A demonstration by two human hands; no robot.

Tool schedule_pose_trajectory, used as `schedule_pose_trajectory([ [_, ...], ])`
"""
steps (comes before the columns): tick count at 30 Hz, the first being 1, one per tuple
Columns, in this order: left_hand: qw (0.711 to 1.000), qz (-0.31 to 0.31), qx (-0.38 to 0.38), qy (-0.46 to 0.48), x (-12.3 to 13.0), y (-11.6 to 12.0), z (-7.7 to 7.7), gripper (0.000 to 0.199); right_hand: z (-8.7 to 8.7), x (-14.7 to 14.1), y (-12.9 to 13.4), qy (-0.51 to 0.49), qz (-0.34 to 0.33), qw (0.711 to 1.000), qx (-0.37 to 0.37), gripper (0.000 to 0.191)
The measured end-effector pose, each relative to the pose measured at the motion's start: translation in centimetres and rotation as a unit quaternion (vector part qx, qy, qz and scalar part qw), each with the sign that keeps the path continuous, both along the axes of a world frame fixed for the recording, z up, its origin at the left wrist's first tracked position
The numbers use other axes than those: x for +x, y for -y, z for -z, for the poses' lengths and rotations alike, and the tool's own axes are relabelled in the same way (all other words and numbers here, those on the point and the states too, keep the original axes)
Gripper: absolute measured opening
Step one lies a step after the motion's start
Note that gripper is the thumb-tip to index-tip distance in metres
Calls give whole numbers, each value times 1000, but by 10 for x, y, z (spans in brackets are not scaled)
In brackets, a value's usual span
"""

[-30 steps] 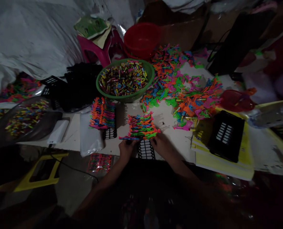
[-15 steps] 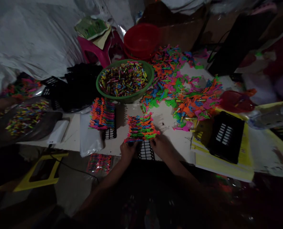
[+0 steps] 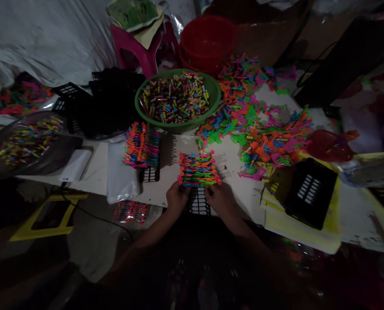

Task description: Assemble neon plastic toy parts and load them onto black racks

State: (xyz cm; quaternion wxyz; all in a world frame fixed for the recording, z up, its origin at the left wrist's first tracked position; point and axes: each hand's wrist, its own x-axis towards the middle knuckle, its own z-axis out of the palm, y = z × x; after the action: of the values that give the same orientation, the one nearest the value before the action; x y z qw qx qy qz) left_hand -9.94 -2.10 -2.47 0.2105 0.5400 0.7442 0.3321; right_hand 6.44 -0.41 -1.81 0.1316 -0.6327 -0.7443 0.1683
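Note:
In front of me a black plastic grid tray [image 3: 199, 203] lies at the table's front edge, its far part covered by a stack of coloured plastic pieces [image 3: 198, 168] lined up crosswise. My left hand [image 3: 176, 200] is closed at the left end of the nearest piece, a dark blue one [image 3: 192, 185]. At the opposite end of that piece my right hand [image 3: 220, 199] is closed too, thumb and fingers pinched together. The fingertips partly cover both ends. Bare grid shows between the hands.
A second filled tray [image 3: 142, 148] stands to the left, beside clear plastic bags [image 3: 122, 178]. Behind are a green basin [image 3: 216, 101] of small coloured tubes and a heap of loose plastic pieces [image 3: 243, 114]. An upturned black tray [image 3: 311, 193] lies right on yellow sheets [image 3: 303, 224].
The dark blue piece has moved away from me, up against the row, with both hands still at its ends. The view has shifted, and another person's arm at far left has left it.

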Motion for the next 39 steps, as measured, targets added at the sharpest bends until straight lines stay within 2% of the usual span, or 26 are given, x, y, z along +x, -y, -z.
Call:
schedule_pose_trajectory([
  [6, 999, 34, 2, -12, -2, 1, -4, 22, -8, -1, 0, -1, -9, 1000, 3, 23],
  [12, 992, 87, 28, -91, -8, 7, -10, 23, -6, 0, -1, -25, -10, 999, 44, 26],
  [16, 987, 128, 51, -83, -13, 6, -8, 22, -5, 1, -3, -9, -29, 998, 53, 29],
  [21, 992, 113, 34, -49, -14, 3, -8, 27, -3, 0, -3, -12, -30, 999, 40, 26],
  [29, 995, 87, 8, -50, -11, 2, -8, 26, 1, -3, -2, -17, -53, 998, 40, 27],
  [33, 994, 93, -18, -52, -13, 8, -11, 26, 0, 13, -5, -48, -62, 997, 1, 25],
  [35, 991, 115, -5, -74, -14, 17, -10, 25, -2, 34, -14, -66, -39, 997, -2, 25],
  [36, 987, 135, 15, -90, -14, 22, -8, 25, -3, 46, -20, -62, -7, 998, 21, 27],
  [39, 959, 223, 90, -153, -9, 32, 2, 31, -2, 76, -39, 20, 131, 983, 131, 34],
])
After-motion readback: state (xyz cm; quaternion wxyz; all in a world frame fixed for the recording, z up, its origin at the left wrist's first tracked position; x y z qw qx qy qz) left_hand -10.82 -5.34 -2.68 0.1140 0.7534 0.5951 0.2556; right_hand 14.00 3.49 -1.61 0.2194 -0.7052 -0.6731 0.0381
